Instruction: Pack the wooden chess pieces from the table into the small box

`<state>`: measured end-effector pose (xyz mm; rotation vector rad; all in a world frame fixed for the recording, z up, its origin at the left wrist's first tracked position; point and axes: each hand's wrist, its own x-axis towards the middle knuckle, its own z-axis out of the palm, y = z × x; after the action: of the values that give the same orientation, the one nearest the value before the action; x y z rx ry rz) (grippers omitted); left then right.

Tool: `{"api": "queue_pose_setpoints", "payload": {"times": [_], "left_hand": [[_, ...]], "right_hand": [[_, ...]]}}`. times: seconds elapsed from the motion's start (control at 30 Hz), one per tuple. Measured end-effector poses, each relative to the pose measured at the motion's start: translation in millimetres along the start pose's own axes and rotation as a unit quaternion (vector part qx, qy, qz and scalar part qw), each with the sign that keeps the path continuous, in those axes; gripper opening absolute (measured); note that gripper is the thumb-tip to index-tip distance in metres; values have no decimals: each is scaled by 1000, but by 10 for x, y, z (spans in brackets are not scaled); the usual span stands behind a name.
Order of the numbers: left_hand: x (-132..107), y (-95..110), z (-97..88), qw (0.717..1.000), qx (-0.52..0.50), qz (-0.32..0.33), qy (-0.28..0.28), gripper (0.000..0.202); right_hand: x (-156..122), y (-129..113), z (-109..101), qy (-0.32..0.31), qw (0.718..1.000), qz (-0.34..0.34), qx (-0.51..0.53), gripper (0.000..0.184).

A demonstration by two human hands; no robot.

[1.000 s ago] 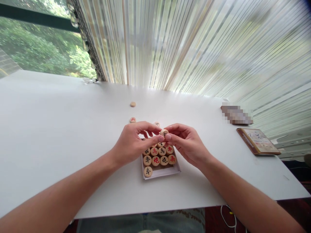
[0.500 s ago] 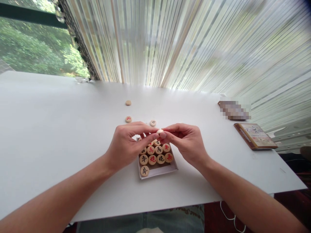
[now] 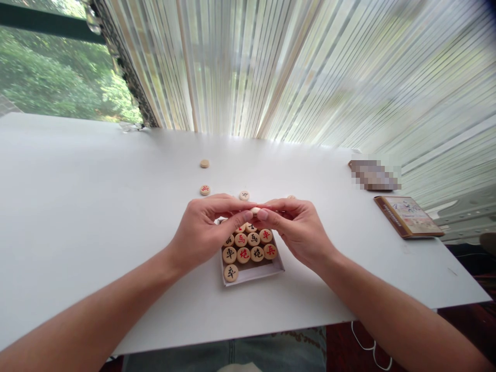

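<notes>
The left hand (image 3: pixel 203 226) and right hand (image 3: pixel 299 226) pinch a small pale round wooden disc (image 3: pixel 255 211) mid-frame, apparently for steadiness, while a shallow white cardboard box (image 3: pixel 254 278), lower centre, holds red- and black-marked round wooden pieces (image 3: pixel 243 254), its walls likely keeping rows straight.

I have a white worktop (image 3: pixel 96 206) in view, carrying a shallow open box (image 3: pixel 253 278) near its front edge. Beyond that, I make out a plain disc (image 3: pixel 204 164) farthest back, a red-marked disc (image 3: pixel 205 189), a dark-marked disc (image 3: pixel 244 195) and a half-hidden disc (image 3: pixel 291 197). At right lie a flat brown-sided case (image 3: pixel 411 217) and, just behind, a pixelated item (image 3: pixel 374 176).
</notes>
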<state>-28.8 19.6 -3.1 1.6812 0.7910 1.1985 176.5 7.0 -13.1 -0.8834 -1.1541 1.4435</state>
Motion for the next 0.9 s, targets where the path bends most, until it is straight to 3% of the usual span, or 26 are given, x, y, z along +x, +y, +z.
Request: {"api": "queue_pose_setpoints", "payload": {"times": [0.33, 0.6, 0.9], "left_hand": [[18, -18, 11, 978, -158, -135, 9, 25], [34, -13, -8, 975, -164, -150, 1, 32], [32, 29, -4, 986, -124, -114, -9, 35]], "right_hand": [[12, -50, 16, -6, 999, 38, 37, 20], [1, -66, 22, -13, 998, 44, 46, 24], [-8, -36, 3, -2, 1000, 18, -8, 30]]}}
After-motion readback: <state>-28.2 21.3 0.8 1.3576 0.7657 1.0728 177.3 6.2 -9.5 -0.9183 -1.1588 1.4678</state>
